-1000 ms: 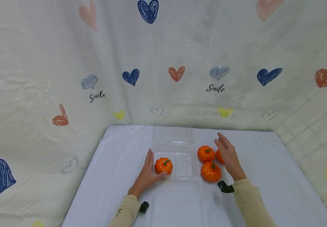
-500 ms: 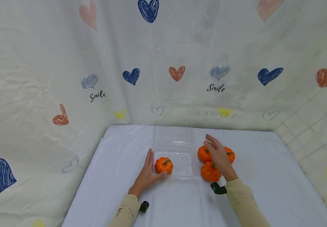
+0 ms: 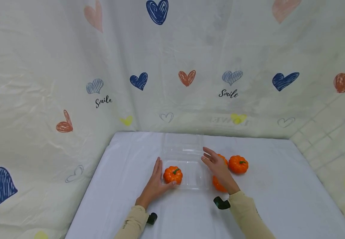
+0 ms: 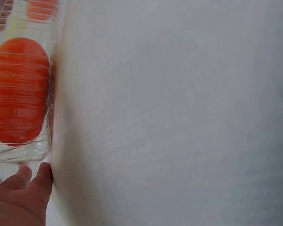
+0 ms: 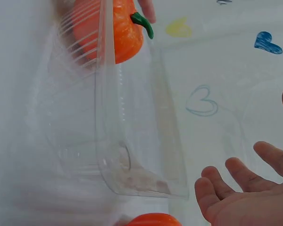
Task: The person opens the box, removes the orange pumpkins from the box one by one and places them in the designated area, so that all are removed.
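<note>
A clear plastic clamshell box [image 3: 194, 174] lies unfolded on the white-covered table, its lid [image 3: 181, 142] laid back towards the wall. One small orange pumpkin [image 3: 172, 175] with a green stem sits in the left half of its tray. Along the tray's left side rests my left hand [image 3: 154, 186], fingers straight, thumb at the front edge. Over the right edge hovers my right hand [image 3: 220, 170] with nothing in it; the right wrist view shows its spread, slightly bent fingers [image 5: 247, 176] apart from the plastic. It partly hides two pumpkins, a rear one [image 3: 222, 159] and a front one [image 3: 218, 184].
Another pumpkin [image 3: 238, 164] stands fully visible right of my right hand. A curtain [image 3: 202, 49] printed with hearts hangs behind and beside the table [image 3: 280, 199]. Each wrist carries a small black camera [image 3: 221, 202].
My right hand has moved left, from above the pumpkins on the right to the box's right edge, uncovering the rightmost pumpkin. The left hand and the pumpkin in the box have stayed put.
</note>
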`<act>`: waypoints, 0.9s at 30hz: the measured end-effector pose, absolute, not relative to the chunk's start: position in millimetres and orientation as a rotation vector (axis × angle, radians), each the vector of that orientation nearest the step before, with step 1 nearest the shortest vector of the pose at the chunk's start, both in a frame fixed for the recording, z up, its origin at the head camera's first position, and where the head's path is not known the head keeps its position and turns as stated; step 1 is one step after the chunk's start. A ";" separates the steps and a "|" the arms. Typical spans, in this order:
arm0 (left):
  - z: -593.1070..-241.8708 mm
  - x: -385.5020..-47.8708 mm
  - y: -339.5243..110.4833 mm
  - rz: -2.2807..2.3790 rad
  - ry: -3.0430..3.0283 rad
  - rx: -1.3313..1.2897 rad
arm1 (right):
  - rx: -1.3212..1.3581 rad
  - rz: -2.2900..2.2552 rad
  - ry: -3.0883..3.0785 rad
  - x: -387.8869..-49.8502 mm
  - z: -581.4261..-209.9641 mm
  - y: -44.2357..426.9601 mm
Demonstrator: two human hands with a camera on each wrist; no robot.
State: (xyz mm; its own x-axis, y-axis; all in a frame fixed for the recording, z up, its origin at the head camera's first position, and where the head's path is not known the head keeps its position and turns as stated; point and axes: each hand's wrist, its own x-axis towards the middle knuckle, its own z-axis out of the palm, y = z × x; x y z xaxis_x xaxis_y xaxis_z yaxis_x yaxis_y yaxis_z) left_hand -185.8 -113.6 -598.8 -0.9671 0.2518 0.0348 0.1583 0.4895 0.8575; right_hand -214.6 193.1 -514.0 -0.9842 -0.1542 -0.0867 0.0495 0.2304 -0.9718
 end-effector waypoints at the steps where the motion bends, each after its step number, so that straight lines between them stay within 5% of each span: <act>1: -598.5 -185.3 -113.4 1.497 2.629 0.368 | -0.116 -1.850 2.321 -213.7 -515.0 191.1; 27: -595.0 -180.7 -111.1 1.458 2.667 0.337 | -0.284 -1.746 2.253 -201.8 -533.9 149.9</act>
State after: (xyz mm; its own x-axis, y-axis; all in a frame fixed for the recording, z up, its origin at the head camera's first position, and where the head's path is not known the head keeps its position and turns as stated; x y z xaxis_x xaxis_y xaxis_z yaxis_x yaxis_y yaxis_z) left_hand -180.7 -111.1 -595.0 -0.9723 0.2315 0.0323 0.1522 0.5220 0.8392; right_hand -201.8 149.9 -533.9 -0.9426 -0.3196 -0.0965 0.0136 0.2521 -0.9676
